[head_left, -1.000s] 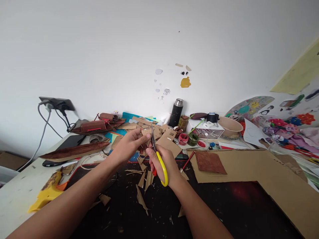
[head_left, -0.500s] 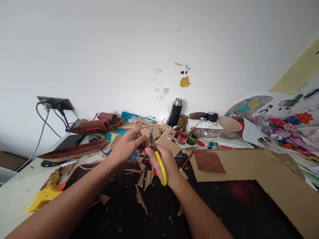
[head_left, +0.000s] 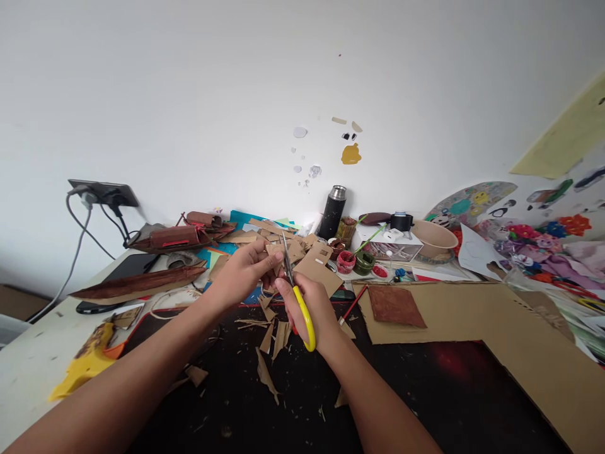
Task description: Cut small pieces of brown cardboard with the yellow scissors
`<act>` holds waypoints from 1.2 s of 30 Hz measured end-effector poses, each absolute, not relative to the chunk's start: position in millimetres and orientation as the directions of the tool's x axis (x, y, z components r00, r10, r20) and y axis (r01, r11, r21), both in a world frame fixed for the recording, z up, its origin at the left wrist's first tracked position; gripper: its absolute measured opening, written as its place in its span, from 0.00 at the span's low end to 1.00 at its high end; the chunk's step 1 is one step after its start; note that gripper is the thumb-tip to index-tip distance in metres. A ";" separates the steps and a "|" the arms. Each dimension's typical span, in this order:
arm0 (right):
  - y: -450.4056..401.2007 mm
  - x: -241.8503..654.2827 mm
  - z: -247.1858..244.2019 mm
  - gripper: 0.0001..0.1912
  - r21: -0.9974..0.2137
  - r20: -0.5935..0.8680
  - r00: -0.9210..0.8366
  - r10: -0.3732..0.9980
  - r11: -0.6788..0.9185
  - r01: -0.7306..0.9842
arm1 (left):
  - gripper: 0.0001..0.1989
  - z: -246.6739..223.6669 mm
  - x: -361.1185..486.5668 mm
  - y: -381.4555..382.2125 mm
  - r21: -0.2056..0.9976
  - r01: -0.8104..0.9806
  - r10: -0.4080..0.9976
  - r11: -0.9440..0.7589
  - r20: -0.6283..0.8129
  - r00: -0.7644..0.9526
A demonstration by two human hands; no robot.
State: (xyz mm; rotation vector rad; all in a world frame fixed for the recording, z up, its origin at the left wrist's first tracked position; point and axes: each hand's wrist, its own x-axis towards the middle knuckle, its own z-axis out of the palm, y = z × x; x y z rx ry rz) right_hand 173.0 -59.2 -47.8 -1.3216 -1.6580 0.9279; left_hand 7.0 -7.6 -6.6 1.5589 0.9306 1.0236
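Observation:
My right hand [head_left: 314, 306] is closed round the yellow and red handles of a pair of scissors [head_left: 305, 318], blades pointing up and away from me. My left hand [head_left: 248, 271] pinches a small piece of brown cardboard [head_left: 274, 255] right beside the blades. How far the blades are parted is hard to make out, and fingers cover much of the piece. Below and around both hands lie torn cardboard scraps [head_left: 282, 339] on a dark mat [head_left: 227, 391]. Behind them more cardboard pieces are heaped.
A yellow glue gun [head_left: 87, 362] and a brown-painted boat-shaped piece [head_left: 142, 284] lie at left. A black flask [head_left: 332, 214], paint jars [head_left: 363, 261] and a bowl [head_left: 433, 238] stand along the wall. At right, a large cardboard sheet [head_left: 458, 309] carries a brown-painted square [head_left: 396, 306].
The view has shifted very slightly. Both hands, the scissors and the cardboard piece keep almost the same position.

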 end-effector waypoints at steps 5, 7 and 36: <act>-56.8 172.5 -52.1 0.19 -0.887 0.145 -0.128 0.981 0.186 0.422 | 0.19 -9.1 9.9 -7.1 0.977 0.045 0.922 -0.210 0.182 0.342; -56.6 172.3 -53.0 0.18 -0.889 0.140 -0.127 0.982 0.181 0.422 | 0.19 -9.3 10.2 -6.6 0.977 0.049 0.921 -0.208 0.179 0.345; -55.0 169.5 -52.9 0.18 -0.793 0.229 -0.054 0.972 0.218 0.568 | 0.16 -9.6 3.0 1.5 0.979 0.095 0.904 -0.182 0.128 0.408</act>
